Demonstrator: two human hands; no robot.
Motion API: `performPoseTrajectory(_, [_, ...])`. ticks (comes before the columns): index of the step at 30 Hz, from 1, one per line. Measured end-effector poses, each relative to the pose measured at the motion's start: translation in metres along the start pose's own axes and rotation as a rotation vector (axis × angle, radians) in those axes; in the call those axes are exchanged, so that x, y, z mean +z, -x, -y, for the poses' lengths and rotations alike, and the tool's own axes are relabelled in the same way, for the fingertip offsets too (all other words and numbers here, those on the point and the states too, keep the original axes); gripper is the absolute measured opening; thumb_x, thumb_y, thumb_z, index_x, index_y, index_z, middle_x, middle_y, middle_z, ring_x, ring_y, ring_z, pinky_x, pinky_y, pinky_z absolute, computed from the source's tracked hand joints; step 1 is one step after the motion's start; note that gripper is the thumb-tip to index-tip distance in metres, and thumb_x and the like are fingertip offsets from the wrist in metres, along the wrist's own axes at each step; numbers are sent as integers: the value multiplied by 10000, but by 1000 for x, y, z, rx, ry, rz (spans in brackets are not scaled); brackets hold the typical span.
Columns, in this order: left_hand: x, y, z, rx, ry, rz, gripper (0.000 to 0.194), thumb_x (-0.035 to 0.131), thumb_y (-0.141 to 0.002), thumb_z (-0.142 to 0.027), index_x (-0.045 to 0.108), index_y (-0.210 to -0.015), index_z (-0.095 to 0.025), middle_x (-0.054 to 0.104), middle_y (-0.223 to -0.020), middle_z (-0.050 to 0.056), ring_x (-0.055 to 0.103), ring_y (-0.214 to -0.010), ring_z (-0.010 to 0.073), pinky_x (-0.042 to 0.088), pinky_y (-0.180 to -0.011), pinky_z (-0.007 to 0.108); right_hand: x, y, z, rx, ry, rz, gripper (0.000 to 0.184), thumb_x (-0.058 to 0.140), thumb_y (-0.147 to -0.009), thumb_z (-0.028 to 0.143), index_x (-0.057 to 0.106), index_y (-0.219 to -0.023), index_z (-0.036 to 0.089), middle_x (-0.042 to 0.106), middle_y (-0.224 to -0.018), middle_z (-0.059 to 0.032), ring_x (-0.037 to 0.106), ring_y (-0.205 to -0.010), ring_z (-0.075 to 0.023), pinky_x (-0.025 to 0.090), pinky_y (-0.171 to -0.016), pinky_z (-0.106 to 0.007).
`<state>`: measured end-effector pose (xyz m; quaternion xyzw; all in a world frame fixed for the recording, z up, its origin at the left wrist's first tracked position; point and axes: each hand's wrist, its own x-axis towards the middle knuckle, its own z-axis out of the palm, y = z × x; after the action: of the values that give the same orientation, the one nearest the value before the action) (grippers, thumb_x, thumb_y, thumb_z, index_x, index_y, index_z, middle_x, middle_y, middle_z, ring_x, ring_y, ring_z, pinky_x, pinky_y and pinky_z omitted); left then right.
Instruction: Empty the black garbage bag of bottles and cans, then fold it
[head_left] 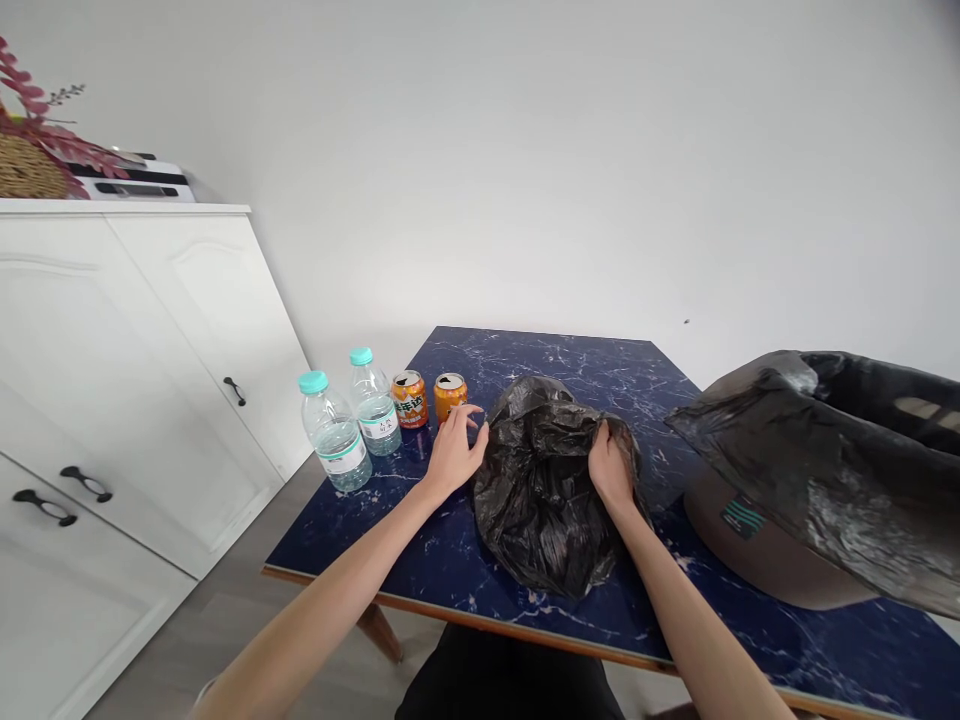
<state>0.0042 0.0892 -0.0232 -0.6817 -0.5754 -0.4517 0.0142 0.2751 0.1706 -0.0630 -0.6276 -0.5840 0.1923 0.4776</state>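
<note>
A crumpled black plastic bag (pixel 555 500) lies bunched on the table in front of me. My right hand (pixel 611 465) is closed on its right side, the fingertips partly hidden in the folds. At the bag's left edge is my left hand (pixel 457 448), its fingers apart and curved, with nothing seen between them; whether it touches the bag I cannot tell. Just behind that hand stands an opened orange drink can (pixel 451 388), its lower part covered by my fingers. A second orange can (pixel 410 405) is beside it, also opened.
Two clear bottles with turquoise caps, a nearer bottle (pixel 341 440) and a farther bottle (pixel 375 405), stand along the left edge of the blue marbled table (pixel 555 350). To the right sits a brown bin (pixel 780 555) with a black liner (pixel 810 480) over its rim. A white cabinet (pixel 150 330) stands left.
</note>
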Motion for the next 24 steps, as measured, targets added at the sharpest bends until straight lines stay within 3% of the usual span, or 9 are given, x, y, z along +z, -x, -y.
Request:
performPoseTrajectory(6, [0, -9, 27, -115, 17, -19, 282, 595, -1020, -289, 582, -1295, -226, 701, -1327, 135, 720, -1182, 281, 527, -1075, 484, 0, 1, 1, 15, 6, 22, 998, 108, -1050, 697, 779, -1216, -23, 713, -1332, -352, 650, -1343, -419, 410, -1198, -488])
performPoseTrajectory(11, [-1, -13, 38, -190, 11, -25, 244, 606, -1014, -300, 607, -1248, -232, 665, -1457, 158, 648, -1367, 305, 468, -1188, 504, -2, 4, 3, 56, 14, 63, 984, 135, -1050, 710, 821, -1108, 8, 766, -1177, -345, 702, -1241, -426, 486, -1102, -474])
performPoseTrajectory(19, [-2, -13, 40, -257, -3, -12, 241, 596, -1023, -328, 603, -1240, -222, 606, -1517, 189, 466, -1566, 336, 403, -1256, 520, -8, 7, 17, 1, 18, 90, 907, 170, -1063, 618, 782, -1245, -27, 711, -1362, -332, 655, -1333, -412, 435, -1174, -466])
performPoseTrajectory(24, [-7, -11, 27, -219, 12, 19, 267, 483, -1096, -371, 581, -1278, -202, 657, -1419, 191, 598, -1422, 316, 458, -1196, 510, -12, 13, 26, -16, 3, 102, 903, 206, -1050, 643, 771, -1276, -24, 711, -1360, -330, 642, -1358, -407, 423, -1200, -496])
